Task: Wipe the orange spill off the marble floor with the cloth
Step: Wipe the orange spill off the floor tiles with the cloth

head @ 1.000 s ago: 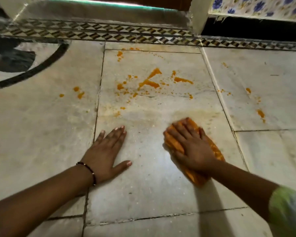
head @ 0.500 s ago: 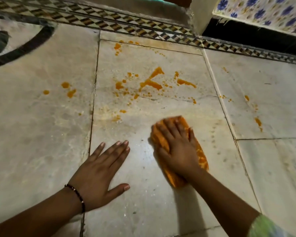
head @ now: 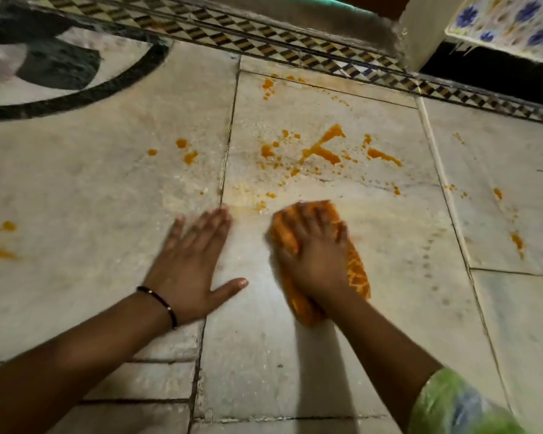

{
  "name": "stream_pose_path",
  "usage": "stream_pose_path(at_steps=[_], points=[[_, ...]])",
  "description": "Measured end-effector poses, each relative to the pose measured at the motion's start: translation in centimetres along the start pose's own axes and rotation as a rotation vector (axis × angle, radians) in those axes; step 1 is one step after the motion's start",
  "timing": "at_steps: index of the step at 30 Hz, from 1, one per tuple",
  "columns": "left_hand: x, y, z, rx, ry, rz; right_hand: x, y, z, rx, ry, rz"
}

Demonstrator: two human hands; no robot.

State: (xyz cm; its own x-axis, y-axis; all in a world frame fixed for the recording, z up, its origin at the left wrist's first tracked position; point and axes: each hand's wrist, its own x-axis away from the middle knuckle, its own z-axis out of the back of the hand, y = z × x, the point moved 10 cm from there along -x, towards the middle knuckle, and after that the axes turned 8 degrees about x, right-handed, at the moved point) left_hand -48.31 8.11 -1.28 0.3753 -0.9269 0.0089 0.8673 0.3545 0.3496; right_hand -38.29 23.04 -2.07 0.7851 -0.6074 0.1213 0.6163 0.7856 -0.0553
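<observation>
Head view shows the right hand [head: 315, 255] pressing flat on the orange cloth [head: 356, 270], just below the orange spill [head: 322, 148]. Left hand [head: 192, 264], fingers spread, rests beside the cloth on the marble floor [head: 405, 245].

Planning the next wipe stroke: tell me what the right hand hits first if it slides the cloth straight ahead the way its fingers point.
The right hand, flat on the cloth, would probably first meet the small orange droplets, then the big splash.

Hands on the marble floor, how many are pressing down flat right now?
2. The left hand lies flat on bare grey marble floor; the right hand presses flat on the orange cloth beside it.
</observation>
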Motion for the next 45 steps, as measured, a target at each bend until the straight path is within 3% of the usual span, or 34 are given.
stream_pose_path(at_steps=[2,4,8,12,16,19,22,26,28,30,33,37,41,43,45], points=[[0.4,-3.2,0.6,-0.030,0.004,0.100,3.7,-2.8,-0.2,0.015,-0.005,0.243],[1.3,-5.1,0.4,-0.050,-0.031,0.154,7.2,-1.6,-0.9,0.043,-0.012,0.366],[3.0,-5.8,-0.9,-0.070,-0.090,0.168,4.8,4.5,-0.2,0.069,0.006,0.137],[2.9,-6.0,-0.8,-0.078,-0.082,0.164,-4.4,1.2,0.9,-0.024,0.037,-0.111],[2.9,-5.9,-0.6,-0.053,-0.083,0.165,-3.3,-6.5,0.7,0.006,-0.010,0.218],[3.0,-6.0,-0.5,-0.022,-0.075,0.175,2.4,-3.6,-0.2,0.078,-0.028,0.379],[3.0,-6.1,-0.6,-0.008,-0.062,0.179,1.5,2.2,0.0,0.097,-0.046,0.245],[3.0,-5.9,-0.4,-0.024,-0.048,0.180,-6.5,-0.9,1.1,0.044,0.019,-0.001],[3.0,-5.8,-0.3,-0.032,-0.047,0.180,-8.3,-5.9,0.6,0.040,0.003,0.071],[3.0,-5.8,-0.2,-0.038,-0.053,0.178,-6.1,-9.8,0.5,0.042,0.001,0.259],[3.1,-5.8,0.0,-0.026,-0.057,0.184,0.9,-8.9,0.1,0.053,0.006,0.499],[3.3,-5.8,-0.3,-0.020,-0.049,0.201,1.7,-0.9,0.3,0.112,-0.019,0.379],[3.2,-5.8,-0.3,-0.033,-0.041,0.200,-7.0,-5.0,0.8,0.066,-0.009,0.160],[3.0,-5.9,-0.2,-0.033,-0.037,0.193,-8.7,-9.9,0.5,0.050,-0.020,0.227],[3.0,-5.9,-0.1,-0.020,-0.036,0.195,-6.5,-12.7,0.2,0.068,-0.037,0.411]])
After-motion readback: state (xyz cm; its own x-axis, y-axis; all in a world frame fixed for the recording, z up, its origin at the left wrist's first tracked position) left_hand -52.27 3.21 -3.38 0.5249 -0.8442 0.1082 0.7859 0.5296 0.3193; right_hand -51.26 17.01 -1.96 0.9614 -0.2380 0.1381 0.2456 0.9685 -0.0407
